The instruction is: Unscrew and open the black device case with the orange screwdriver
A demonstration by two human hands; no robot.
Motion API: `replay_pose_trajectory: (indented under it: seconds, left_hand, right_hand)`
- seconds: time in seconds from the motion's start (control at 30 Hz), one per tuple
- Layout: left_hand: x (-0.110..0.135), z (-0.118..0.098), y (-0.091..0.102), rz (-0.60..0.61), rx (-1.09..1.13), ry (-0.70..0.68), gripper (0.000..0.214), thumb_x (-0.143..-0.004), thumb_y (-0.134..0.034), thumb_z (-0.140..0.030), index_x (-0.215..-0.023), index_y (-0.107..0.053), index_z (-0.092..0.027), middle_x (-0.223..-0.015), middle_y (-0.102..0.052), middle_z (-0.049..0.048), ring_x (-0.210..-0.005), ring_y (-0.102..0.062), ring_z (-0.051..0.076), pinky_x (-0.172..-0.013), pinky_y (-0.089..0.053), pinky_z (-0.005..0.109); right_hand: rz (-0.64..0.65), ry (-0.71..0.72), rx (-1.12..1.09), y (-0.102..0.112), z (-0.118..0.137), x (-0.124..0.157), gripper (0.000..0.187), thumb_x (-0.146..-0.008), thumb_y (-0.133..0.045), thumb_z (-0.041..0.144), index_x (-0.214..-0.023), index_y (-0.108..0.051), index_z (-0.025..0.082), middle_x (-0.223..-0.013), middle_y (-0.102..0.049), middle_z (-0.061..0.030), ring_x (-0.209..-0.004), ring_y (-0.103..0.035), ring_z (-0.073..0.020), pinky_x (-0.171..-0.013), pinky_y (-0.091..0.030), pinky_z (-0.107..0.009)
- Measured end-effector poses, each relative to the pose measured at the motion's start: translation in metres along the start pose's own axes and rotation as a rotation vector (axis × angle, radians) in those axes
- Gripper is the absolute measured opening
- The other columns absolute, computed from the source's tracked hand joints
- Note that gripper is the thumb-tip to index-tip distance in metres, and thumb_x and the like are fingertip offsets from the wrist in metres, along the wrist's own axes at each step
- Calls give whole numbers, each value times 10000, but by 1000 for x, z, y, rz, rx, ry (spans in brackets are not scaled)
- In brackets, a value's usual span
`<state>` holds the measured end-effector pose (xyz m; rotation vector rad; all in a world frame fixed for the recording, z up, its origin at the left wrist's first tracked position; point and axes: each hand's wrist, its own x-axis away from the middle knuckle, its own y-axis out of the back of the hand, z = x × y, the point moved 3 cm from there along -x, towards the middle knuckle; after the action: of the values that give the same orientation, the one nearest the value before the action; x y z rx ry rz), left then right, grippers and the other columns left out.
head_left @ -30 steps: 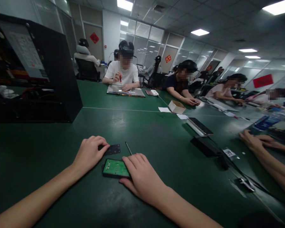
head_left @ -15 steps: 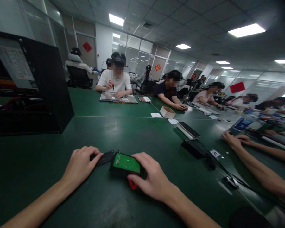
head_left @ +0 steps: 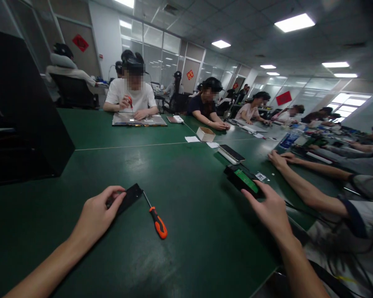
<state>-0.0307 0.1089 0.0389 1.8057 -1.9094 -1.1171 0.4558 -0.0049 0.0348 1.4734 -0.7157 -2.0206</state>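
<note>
My left hand (head_left: 101,207) is closed on one end of a flat black plastic cover (head_left: 132,198), held low at the green table (head_left: 199,231). Just right of the cover lies a screwdriver (head_left: 158,223) with an orange and black handle, its tip by the cover's far corner. Out to the right, my right hand (head_left: 269,209) grips a black casing with a green circuit board (head_left: 247,181) inside, thumb on the near side. The casing is over or beside the black adapter and cables; whether it touches them I cannot tell.
Beyond the casing are a phone on a white box (head_left: 231,154), a small open carton (head_left: 205,133) and white paper slips (head_left: 192,139). A large black computer case (head_left: 27,116) stands at left. A co-worker's forearms (head_left: 307,182) rest on the table at right.
My right hand has carried the casing with the circuit board from beside the cover far to the right. The screwdriver now shows fully. My view has turned right; the left hand keeps the cover.
</note>
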Motion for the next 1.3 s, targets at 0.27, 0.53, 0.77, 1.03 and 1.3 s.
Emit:
replay_pose_trajectory:
  seconds: [0.27, 0.53, 0.77, 1.03, 1.3]
  left_hand:
    - [4, -3, -9, 119, 282, 115, 410, -828, -646, -563, -1013, -680, -199, -761, -741, 13, -373, -578, 131, -432, -480, 261]
    - [17, -28, -30, 258, 622, 156, 457, -781, -723, -444, -1144, -636, -180, -985, -760, 77, -675, -733, 204, -694, -620, 362]
    - [28, -28, -42, 351, 529, 79, 294, -865, -668, -367, -1087, -707, -179, -842, -747, 43, -702, -747, 213, -678, -585, 326]
    - [30, -37, -36, 318, 432, -138, 200, -930, -617, -268, -1012, -791, -212, -925, -805, 47, -851, -754, 214, -779, -566, 311]
    - [33, -44, -36, 352, 446, -400, 259, -953, -549, -110, -1032, -767, -226, -1076, -752, 45, -1016, -713, 178, -922, -552, 291]
  right_hand:
    - [110, -84, 304, 1, -75, 43, 715, -902, -434, 718, -1112, -707, 91, -975, -733, -207, -905, -674, -376, -835, -538, -512]
    - [85, 136, -73, 5, 41, 13, 440, -977, -530, 468, -1273, -628, 159, -1237, -645, -185, -1173, -604, -327, -1032, -472, -512]
    - [745, 361, -735, -33, 205, -5, 368, -1043, -480, 388, -1298, -659, 193, -1219, -730, -99, -1096, -690, -209, -971, -527, -349]
    - [924, 293, -996, -70, 231, 22, 398, -1054, -459, 415, -1229, -743, 196, -757, -734, -18, -688, -674, -144, -699, -514, -263]
    - [970, 305, -958, -61, 226, 27, 313, -972, -626, 334, -1259, -722, 251, -1209, -755, -48, -1082, -708, -199, -966, -524, -329]
